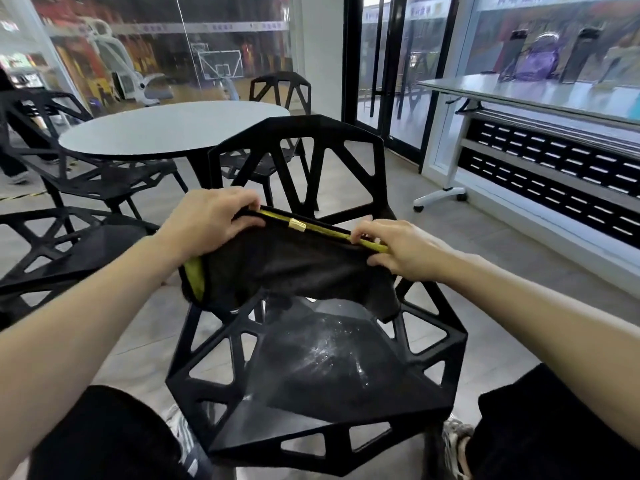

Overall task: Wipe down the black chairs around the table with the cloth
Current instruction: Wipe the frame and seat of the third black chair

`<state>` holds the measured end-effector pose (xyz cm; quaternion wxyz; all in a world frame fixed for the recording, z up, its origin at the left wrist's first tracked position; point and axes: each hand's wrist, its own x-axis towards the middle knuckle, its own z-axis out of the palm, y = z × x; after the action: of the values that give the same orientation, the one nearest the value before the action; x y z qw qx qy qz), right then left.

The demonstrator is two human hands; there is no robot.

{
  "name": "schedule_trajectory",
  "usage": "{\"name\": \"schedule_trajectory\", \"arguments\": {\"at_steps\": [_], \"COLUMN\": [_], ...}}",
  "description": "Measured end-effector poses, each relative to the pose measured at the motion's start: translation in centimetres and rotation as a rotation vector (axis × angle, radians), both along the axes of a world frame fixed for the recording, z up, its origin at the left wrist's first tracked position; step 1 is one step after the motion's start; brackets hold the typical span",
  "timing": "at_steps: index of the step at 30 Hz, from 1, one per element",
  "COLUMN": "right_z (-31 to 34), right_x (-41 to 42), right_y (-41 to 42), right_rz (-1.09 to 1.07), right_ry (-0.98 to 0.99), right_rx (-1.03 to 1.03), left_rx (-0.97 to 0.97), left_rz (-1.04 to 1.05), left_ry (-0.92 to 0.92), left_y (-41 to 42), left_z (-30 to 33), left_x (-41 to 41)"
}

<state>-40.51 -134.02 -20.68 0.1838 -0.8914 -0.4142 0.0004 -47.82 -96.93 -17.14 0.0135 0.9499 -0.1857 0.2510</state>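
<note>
A black cloth with a yellow edge point(294, 265) hangs stretched between my hands above the seat of the nearest black chair point(311, 386). My left hand point(211, 223) grips the cloth's left top corner. My right hand point(401, 247) pinches the yellow hem at the right. The seat shows pale dusty streaks near its middle. This chair's openwork back point(367, 147) rises just behind the cloth. Another black chair point(62, 251) stands at my left, a third point(104, 181) by the round white table point(173, 129), and one more point(280, 88) at the table's far side.
A folding table on castors point(519, 95) stands at the right along the glass wall, with a vented black radiator cover point(554, 168) below it. My knees and shoes flank the chair's front. A person's legs point(14, 164) are at the far left edge.
</note>
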Motion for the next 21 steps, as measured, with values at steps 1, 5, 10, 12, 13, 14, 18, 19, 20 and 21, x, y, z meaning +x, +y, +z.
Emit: {"name": "schedule_trajectory", "arguments": {"at_steps": [1, 5, 10, 12, 13, 14, 18, 19, 20, 21], "right_z": [-0.5, -2.8, -4.8, -4.9, -4.9, -4.8, -4.3, -4.1, -3.8, -3.5], "right_x": [-0.2, -0.8, -0.5, -0.4, -0.2, -0.1, 0.5, 0.6, 0.7, 0.9], "right_y": [0.2, 1.6, 2.6, 2.3, 2.1, 1.8, 0.8, 0.5, 0.2, 0.1], "right_rz": [0.001, 0.011, -0.037, -0.061, -0.074, -0.093, -0.142, -0.131, -0.108, -0.081], "right_ry": [0.013, 0.078, -0.002, -0.012, -0.009, -0.003, 0.008, 0.012, 0.011, 0.004], "right_rx": [0.010, -0.070, -0.101, -0.114, -0.118, -0.110, -0.005, 0.016, 0.027, 0.022], "left_rx": [0.061, 0.256, 0.225, 0.127, 0.094, 0.076, 0.042, 0.049, 0.049, 0.032], "left_rz": [-0.025, -0.100, -0.104, -0.089, -0.078, -0.061, 0.020, 0.035, 0.045, 0.048], "left_ry": [-0.036, -0.089, 0.068, 0.213, 0.255, 0.273, 0.253, 0.234, 0.221, 0.219], "left_y": [-0.1, -1.3, -1.7, -1.2, -0.9, -0.4, 1.5, 1.8, 2.1, 2.3], "left_z": [0.6, 3.3, 5.6, 5.5, 5.3, 5.0, 3.5, 3.2, 2.9, 2.7], "left_x": [-0.1, -0.7, -0.1, 0.3, 0.4, 0.5, 0.5, 0.5, 0.5, 0.5]}}
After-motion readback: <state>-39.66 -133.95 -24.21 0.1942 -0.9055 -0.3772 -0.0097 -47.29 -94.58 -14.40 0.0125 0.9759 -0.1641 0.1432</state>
